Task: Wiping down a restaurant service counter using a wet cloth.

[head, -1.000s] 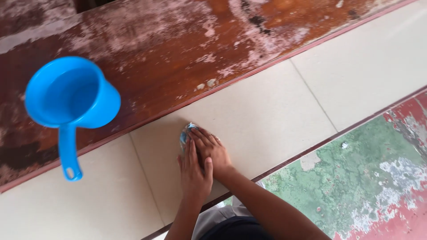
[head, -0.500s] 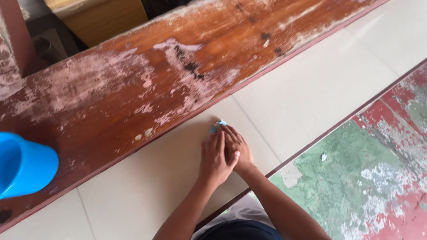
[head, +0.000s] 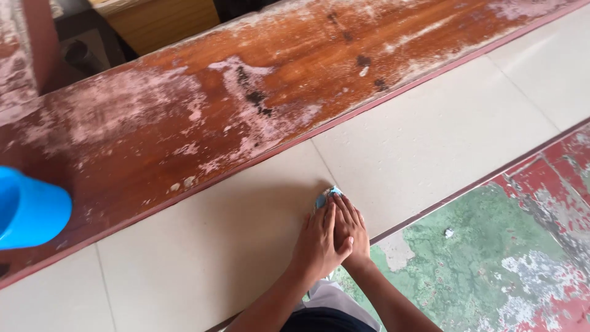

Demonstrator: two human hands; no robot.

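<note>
Broadly, a worn wooden board [head: 258,104], reddish-brown with pale, flaking patches, ran slantwise across the upper part of the view, and a band of cream floor tiles [head: 203,246] lay alongside it, parallel to its edge. Below the tiles, past a thin dark-red border, a green and red painted floor [head: 491,270] showed heavy peeling. At the left edge a blue plastic scoop [head: 27,209] sat on the board, well apart from the hands and cut off by the frame.

Both hands pressed flat on the tiles, one partly over the other: the left hand [head: 318,241] lay on the near side and overlapped the right hand [head: 351,229]. Their fingers were stretched out and held close together, pointing up toward the board, not curled into a grip.

Smallest was a blue scrubbing pad [head: 326,195], trapped under the fingertips with only its far end peeking out beyond them, just beside a tile joint. It lay straight ahead of the fingers, toward the board; its long axis could not be told. The right hand's fingertips seemed to be nearer to it.
</note>
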